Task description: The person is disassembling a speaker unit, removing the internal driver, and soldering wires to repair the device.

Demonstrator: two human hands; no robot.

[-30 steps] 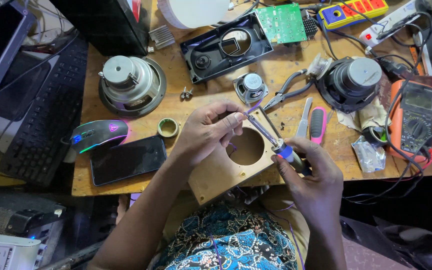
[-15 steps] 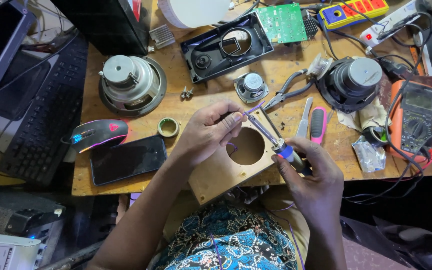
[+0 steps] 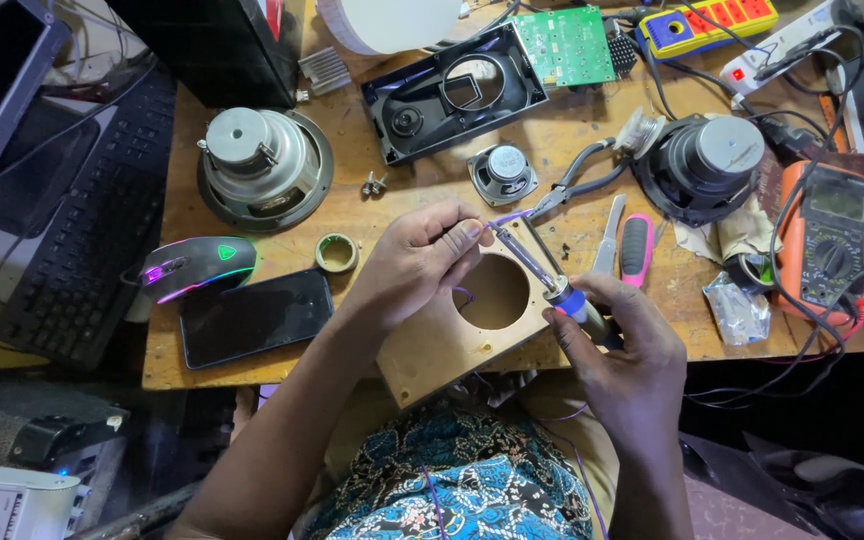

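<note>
**Iron tip meets wire at the centre of the frame**

I see a thin purple wire [image 3: 505, 217] pinched between the fingertips of my left hand [image 3: 414, 262], just above the middle of the frame. It juts from the fingers toward the upper right, a short stub with its free end near the pliers [image 3: 580, 180]. My right hand [image 3: 624, 350], lower right of centre, is closed around the blue handle of a soldering iron [image 3: 544, 268]. The iron's long axis runs from that hand up and to the left, its tip pointing at the wire and appearing to touch it just beside my left fingertips. So the wire lies up-left of the right hand, and the left hand is the nearer one.

Both hands hover over a wooden panel [image 3: 452, 335] with a round hole, at the table's near edge. Further out: a small speaker [image 3: 502, 173] above, a big speaker [image 3: 263, 162] at upper left, a mouse [image 3: 199, 266] and phone [image 3: 255, 316] at left, a multimeter [image 3: 832, 240] at right.
</note>
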